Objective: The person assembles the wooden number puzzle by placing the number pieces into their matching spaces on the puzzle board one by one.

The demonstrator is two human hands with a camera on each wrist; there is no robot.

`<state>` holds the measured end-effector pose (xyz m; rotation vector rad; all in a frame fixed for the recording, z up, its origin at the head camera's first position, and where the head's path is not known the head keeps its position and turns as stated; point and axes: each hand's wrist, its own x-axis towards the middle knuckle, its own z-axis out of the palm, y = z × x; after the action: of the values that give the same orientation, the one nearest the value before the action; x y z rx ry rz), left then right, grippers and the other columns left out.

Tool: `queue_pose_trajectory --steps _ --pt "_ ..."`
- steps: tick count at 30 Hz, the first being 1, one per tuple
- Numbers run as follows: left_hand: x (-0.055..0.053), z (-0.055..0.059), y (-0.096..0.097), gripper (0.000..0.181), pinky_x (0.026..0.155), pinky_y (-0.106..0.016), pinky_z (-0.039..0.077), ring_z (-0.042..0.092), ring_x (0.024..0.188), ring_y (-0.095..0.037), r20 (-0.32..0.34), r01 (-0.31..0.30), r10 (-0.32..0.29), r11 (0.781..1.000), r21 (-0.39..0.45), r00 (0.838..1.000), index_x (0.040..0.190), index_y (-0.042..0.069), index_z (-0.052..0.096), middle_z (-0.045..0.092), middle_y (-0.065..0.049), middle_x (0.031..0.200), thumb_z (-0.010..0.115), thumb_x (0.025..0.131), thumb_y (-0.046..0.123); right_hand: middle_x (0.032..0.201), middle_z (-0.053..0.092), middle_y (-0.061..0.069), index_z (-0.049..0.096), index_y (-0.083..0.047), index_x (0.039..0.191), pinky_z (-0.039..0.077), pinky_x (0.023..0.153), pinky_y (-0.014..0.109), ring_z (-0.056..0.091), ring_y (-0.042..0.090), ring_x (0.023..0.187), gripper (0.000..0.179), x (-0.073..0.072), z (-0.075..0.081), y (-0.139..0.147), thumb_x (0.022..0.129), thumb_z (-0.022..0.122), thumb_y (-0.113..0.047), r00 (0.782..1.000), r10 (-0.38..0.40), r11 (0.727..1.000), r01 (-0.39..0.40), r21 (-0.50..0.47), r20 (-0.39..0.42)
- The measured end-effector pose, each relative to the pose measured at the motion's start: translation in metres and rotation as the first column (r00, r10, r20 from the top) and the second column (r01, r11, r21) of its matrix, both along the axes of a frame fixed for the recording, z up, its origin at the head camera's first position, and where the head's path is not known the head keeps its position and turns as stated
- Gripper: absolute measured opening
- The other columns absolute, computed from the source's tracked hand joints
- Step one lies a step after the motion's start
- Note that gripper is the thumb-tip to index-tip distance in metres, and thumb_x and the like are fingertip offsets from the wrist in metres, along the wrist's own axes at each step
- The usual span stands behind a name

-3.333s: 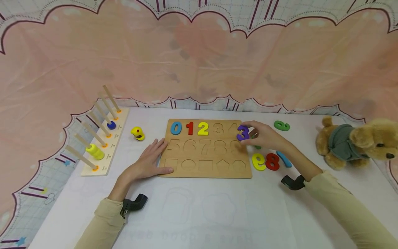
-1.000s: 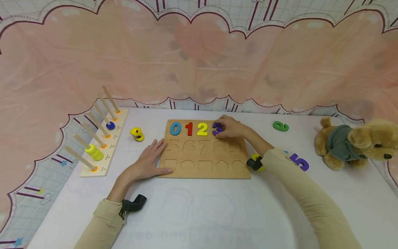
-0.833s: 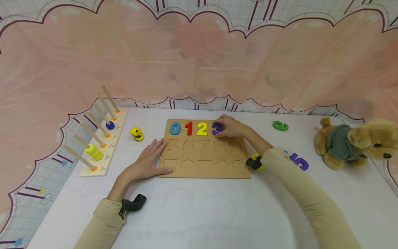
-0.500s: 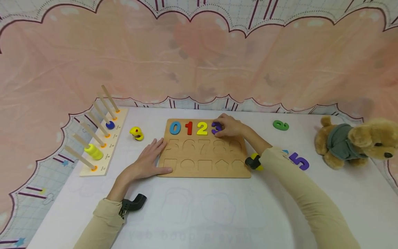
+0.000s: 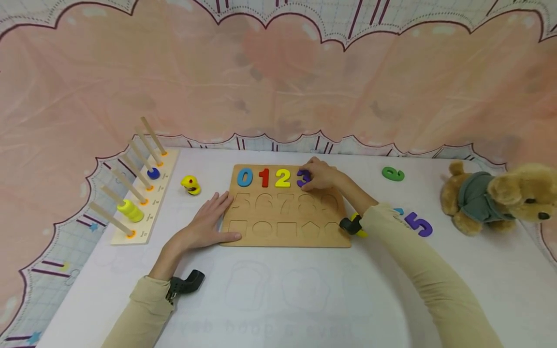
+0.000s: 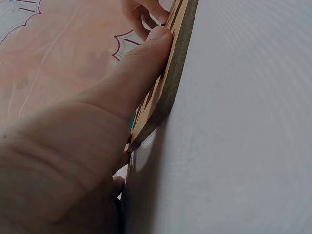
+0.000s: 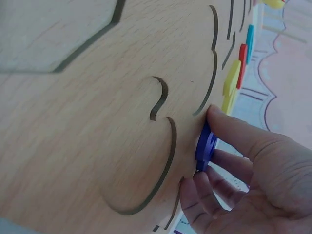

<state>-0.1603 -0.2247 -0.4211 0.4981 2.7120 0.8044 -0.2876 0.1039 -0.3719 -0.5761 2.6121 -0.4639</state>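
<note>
A wooden number puzzle board (image 5: 287, 237) lies flat on the white table. In its top row sit a blue 0 (image 5: 245, 177), a red 1 (image 5: 264, 178) and a yellow 2 (image 5: 283, 178). My right hand (image 5: 324, 174) pinches a purple number 3 (image 5: 303, 178) at its slot, to the right of the 2; the right wrist view shows thumb and fingers on the purple piece (image 7: 205, 144). My left hand (image 5: 204, 224) rests with spread fingers on the board's left edge, its thumb (image 6: 156, 41) lying on the board's front left corner.
Right of the board lie a green number piece (image 5: 393, 174), a purple 5 (image 5: 418, 224) and pieces partly hidden by the right sleeve. A teddy bear (image 5: 483, 198) sits at far right. Left are a yellow toy duck (image 5: 191, 185) and a peg stand (image 5: 148, 203) with rings.
The right hand has carried the purple 3 leftward from the board's right edge to the top row, then stayed there almost still. The left hand keeps its place.
</note>
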Motion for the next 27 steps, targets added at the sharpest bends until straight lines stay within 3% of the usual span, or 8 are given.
queue_pose_trajectory --steps 8,15,19,22,24,27 --pt "0.0 -0.001 -0.001 0.105 0.121 -0.059 0.0 -0.004 0.152 -0.039 -0.011 -0.001 0.001 1.0 -0.002 1.0 0.156 0.007 0.016 0.006 -0.016 0.164 0.072 0.08 0.052 0.146 0.034 0.019 0.041 -0.01 0.147 0.034 0.108 0.056 0.036 0.038 0.132 0.069 -0.001 -0.003 0.002 0.088 0.07 -0.033 1.0 -0.013 1.0 0.013 -0.028 0.008" --pt "0.001 -0.002 0.0 0.104 0.122 -0.058 -0.001 -0.004 0.152 -0.039 -0.014 0.0 0.0 1.0 0.01 1.0 0.156 0.007 0.016 0.006 -0.016 0.164 0.072 0.08 0.051 0.146 0.038 0.021 0.04 -0.009 0.148 0.037 0.107 0.056 0.039 0.039 0.131 0.078 0.002 -0.002 0.001 0.084 0.074 -0.039 0.999 -0.003 1.0 0.002 -0.031 -0.04" --pt "0.002 -0.003 0.001 0.105 0.122 -0.058 -0.001 -0.005 0.152 -0.039 -0.006 0.004 -0.004 1.0 0.015 1.0 0.156 0.006 0.016 0.006 -0.017 0.164 0.072 0.08 0.052 0.147 0.042 0.022 0.037 -0.006 0.148 0.037 0.111 0.056 0.039 0.04 0.134 0.082 0.008 0.003 0.008 0.083 0.075 -0.039 0.995 -0.061 0.993 0.053 -0.109 -0.073" --pt "0.001 -0.003 0.001 0.105 0.122 -0.059 -0.001 -0.004 0.152 -0.039 -0.012 0.007 -0.007 1.0 0.005 1.0 0.156 0.006 0.016 0.006 -0.017 0.164 0.072 0.081 0.053 0.145 0.044 0.021 0.041 -0.005 0.146 0.041 0.109 0.053 0.042 0.038 0.134 0.071 0.015 0.011 0.022 0.088 0.071 -0.034 0.985 -0.143 0.96 0.114 -0.254 -0.099" --pt "0.001 -0.003 0.001 0.104 0.122 -0.059 0.0 -0.004 0.152 -0.039 -0.017 0.005 -0.005 1.0 -0.001 1.0 0.156 0.006 0.016 0.006 -0.017 0.164 0.072 0.081 0.052 0.141 0.047 0.02 0.045 -0.004 0.142 0.045 0.105 0.052 0.047 0.037 0.13 0.06 0.019 0.018 0.035 0.092 0.067 -0.028 0.969 -0.204 0.914 0.138 -0.381 -0.138" --pt "0.0 -0.003 0.001 0.104 0.122 -0.059 0.0 -0.004 0.152 -0.039 -0.019 0.003 -0.003 1.0 0.001 1.0 0.155 0.006 0.016 0.007 -0.017 0.164 0.072 0.081 0.052 0.135 0.052 0.018 0.051 -0.003 0.137 0.049 0.1 0.049 0.054 0.034 0.123 0.049 0.024 0.029 0.055 0.095 0.063 -0.025 0.924 -0.299 0.837 0.133 -0.531 -0.24"
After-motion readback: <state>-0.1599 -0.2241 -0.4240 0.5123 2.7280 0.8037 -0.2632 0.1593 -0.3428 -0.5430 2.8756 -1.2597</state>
